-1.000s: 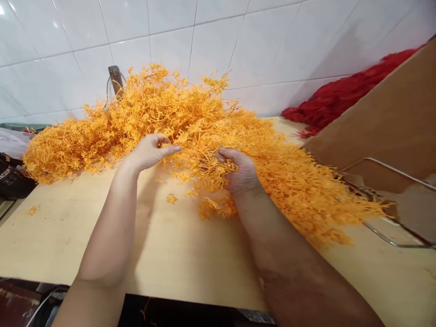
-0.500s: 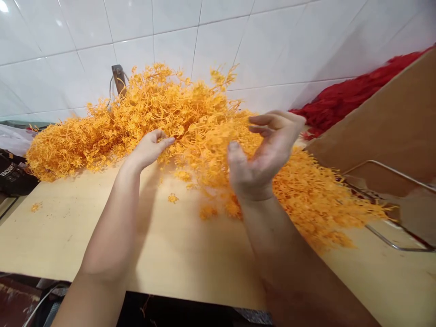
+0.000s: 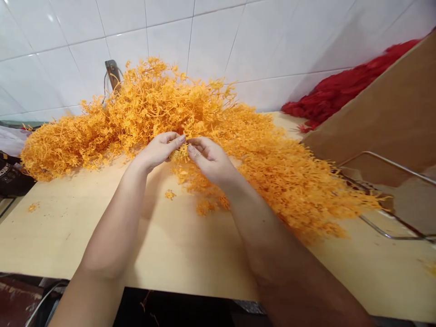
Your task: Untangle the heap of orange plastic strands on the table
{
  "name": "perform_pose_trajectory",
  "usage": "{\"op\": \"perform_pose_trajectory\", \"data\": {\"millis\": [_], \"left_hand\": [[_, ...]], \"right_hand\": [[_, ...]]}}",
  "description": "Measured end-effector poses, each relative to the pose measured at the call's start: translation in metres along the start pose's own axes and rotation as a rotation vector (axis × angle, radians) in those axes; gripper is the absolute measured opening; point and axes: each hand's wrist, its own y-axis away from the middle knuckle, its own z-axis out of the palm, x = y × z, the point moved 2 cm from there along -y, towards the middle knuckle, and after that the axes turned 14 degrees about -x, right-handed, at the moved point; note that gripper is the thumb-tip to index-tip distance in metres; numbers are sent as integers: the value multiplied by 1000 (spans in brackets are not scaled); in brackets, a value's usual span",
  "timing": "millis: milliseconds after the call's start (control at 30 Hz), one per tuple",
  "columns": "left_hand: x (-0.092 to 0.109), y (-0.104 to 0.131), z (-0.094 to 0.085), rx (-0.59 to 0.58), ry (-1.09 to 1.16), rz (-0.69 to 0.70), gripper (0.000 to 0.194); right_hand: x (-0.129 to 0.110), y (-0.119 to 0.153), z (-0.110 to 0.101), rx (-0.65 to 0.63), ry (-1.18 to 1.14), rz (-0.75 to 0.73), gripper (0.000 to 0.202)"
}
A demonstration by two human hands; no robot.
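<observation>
In the head view, the left hand [image 3: 160, 150] and the right hand [image 3: 211, 163] reach forward, almost touching. Each thumb is close to its fingers; I cannot tell if they pinch anything. The orange flowers [image 3: 163, 104] lie in a big heap on the table [image 3: 190, 254], around both hands.

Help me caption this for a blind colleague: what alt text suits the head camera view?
A person's left hand and right hand nearly meet, fingertips at orange sprigs heaped across a pale table. Behind stands a white tiled wall; at right, red material shows beyond a brown panel.
</observation>
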Motion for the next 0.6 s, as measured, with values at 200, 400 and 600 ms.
{"op": "perform_pose_trajectory", "data": {"millis": [200, 400, 600], "left_hand": [[-6, -7, -14, 156, -187, 113, 22], [-28, 1, -57, 522, -60, 80, 22], [-8, 0, -18, 96, -211, 75, 29]], "right_hand": [[-1, 1, -3, -65, -26, 59, 49], [3, 1, -10, 38, -80, 77, 60], [6, 1, -9, 55, -98, 63, 55]]}}
